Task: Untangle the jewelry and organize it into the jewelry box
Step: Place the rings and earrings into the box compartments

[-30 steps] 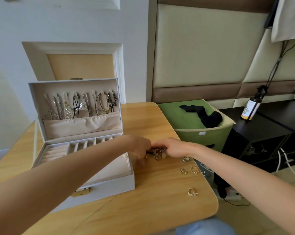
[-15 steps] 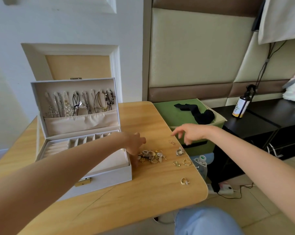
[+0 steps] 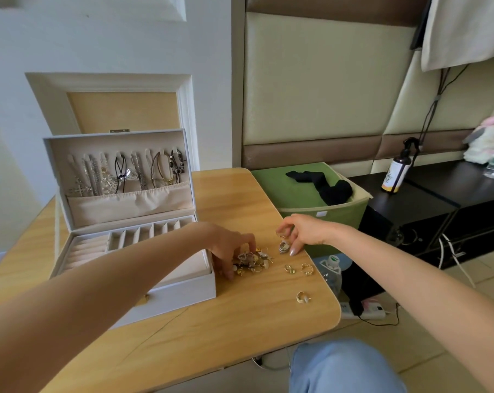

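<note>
I get bright, soft, even daylight; source unclear. Only faint shadows on table [image 3: 240, 330], mild sheen on wood. Wide-angle bend at edges: padded wall panels [image 3: 325, 80] lean and curve. Soft focus on jewelry pile [image 3: 251, 260], fine detail smeared.

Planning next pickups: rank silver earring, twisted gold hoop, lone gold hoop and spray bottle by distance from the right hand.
1. Silver earring, at the right hand's fingertips.
2. Twisted gold hoop, just toward the person.
3. Lone gold hoop, near the table's front edge.
4. Spray bottle, on the dark cabinet.
</note>
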### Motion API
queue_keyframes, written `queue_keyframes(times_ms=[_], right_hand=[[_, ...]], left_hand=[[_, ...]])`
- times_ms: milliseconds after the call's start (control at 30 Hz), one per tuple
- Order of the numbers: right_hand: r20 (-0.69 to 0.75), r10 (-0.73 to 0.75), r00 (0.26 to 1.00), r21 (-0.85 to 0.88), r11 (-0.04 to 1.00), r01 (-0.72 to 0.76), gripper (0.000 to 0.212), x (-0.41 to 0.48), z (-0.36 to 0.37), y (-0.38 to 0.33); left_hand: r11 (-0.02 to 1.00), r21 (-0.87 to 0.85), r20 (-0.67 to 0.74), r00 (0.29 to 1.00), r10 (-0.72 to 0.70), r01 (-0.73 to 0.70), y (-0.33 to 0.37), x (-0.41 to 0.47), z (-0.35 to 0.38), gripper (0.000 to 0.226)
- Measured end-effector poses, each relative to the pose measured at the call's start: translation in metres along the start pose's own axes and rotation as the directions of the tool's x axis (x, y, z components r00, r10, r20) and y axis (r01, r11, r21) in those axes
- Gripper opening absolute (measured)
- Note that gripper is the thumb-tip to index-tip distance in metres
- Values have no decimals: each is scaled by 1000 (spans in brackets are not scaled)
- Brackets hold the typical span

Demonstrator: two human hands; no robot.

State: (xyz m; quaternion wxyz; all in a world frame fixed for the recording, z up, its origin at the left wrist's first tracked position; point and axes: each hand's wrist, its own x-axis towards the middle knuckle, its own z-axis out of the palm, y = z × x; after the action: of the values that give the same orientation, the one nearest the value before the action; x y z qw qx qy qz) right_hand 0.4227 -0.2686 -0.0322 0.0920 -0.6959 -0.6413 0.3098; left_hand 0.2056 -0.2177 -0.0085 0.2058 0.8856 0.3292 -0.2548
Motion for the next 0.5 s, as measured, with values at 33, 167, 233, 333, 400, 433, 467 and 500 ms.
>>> queue_keyframes(times_ms=[33, 167, 233, 333, 400, 433, 467, 500], right_hand=[[7, -21, 1000, 19, 1000, 21, 63, 1, 3, -3], [42, -71, 997, 58, 996, 69, 53, 0, 12, -12], [85, -78, 993, 72, 995, 72, 53, -5, 18, -16], [137, -142, 980, 56, 989, 135, 52, -16, 22, -23], [57, -185, 981, 52, 982, 182, 54, -27, 14, -26], [1, -186, 983, 69, 980, 186, 56, -34, 8, -27], [-31, -171, 985, 83, 981, 173, 58, -41, 0, -27], [-25, -140, 990, 85, 986, 141, 62, -48, -7, -25]], left_hand=[[1000, -1, 14, 1000, 14, -14, 1, -1, 0, 80], [998, -28, 74, 995, 61, -59, 1, -4, 0, 73], [998, -23, 106, 992, 69, -67, 1, -6, -1, 67], [995, -71, 133, 988, 83, -74, -1, -9, -5, 48], [987, -138, 84, 992, 90, -78, -3, -10, -8, 38], [982, -171, 29, 996, 81, -75, -4, -8, -9, 38], [978, -198, -41, 997, 61, -68, -4, -6, -9, 39], [978, -197, -112, 993, 42, -63, -5, -4, -8, 43]])
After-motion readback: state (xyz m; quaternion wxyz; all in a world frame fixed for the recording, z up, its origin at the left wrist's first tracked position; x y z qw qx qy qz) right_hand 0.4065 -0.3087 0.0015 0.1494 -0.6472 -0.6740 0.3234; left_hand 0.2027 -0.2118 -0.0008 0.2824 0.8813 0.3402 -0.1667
